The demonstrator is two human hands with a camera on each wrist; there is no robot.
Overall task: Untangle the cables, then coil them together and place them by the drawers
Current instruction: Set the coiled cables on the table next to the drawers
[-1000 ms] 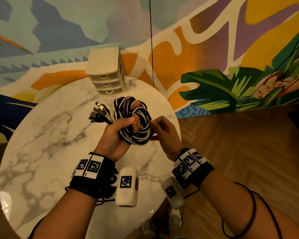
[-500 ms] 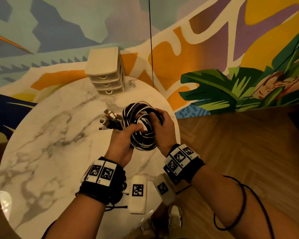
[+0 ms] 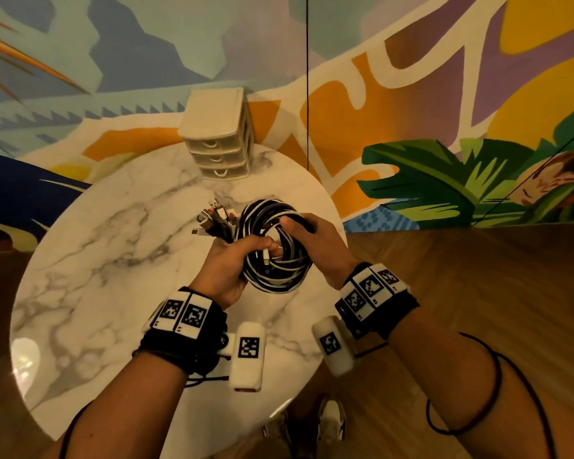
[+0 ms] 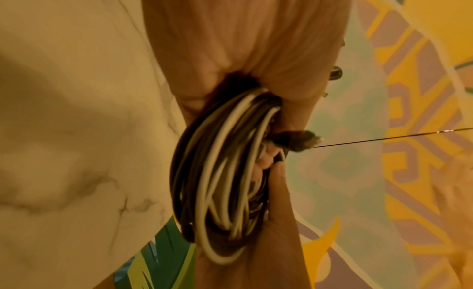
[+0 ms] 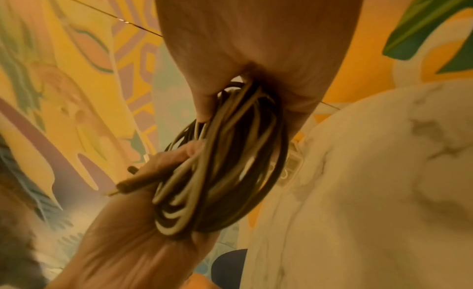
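Observation:
A round coil of black and white cables point(image 3: 275, 256) hangs in the air above the marble table, held by both hands. My left hand point(image 3: 236, 256) grips its left side, thumb across the strands, and a bunch of metal plugs point(image 3: 216, 218) sticks out past the fingers toward the upper left. My right hand point(image 3: 315, 240) grips the coil's right side, fingers curled over the top. The left wrist view shows the coil point(image 4: 225, 182) edge-on between both palms; the right wrist view shows the coil point(image 5: 222, 172) the same way. The small beige drawer unit point(image 3: 217, 137) stands at the table's far edge.
The round white marble table point(image 3: 106, 260) stands against a painted mural wall. Wooden floor point(image 3: 478, 276) lies to the right. A shoe point(image 3: 330, 422) shows below the table's near edge. A thin black line point(image 3: 307, 77) runs down the wall behind the drawers.
The right hand has gone from touching the coil's edge to gripping its right side. The coil has turned flatter toward me and shifted slightly right and forward with both hands.

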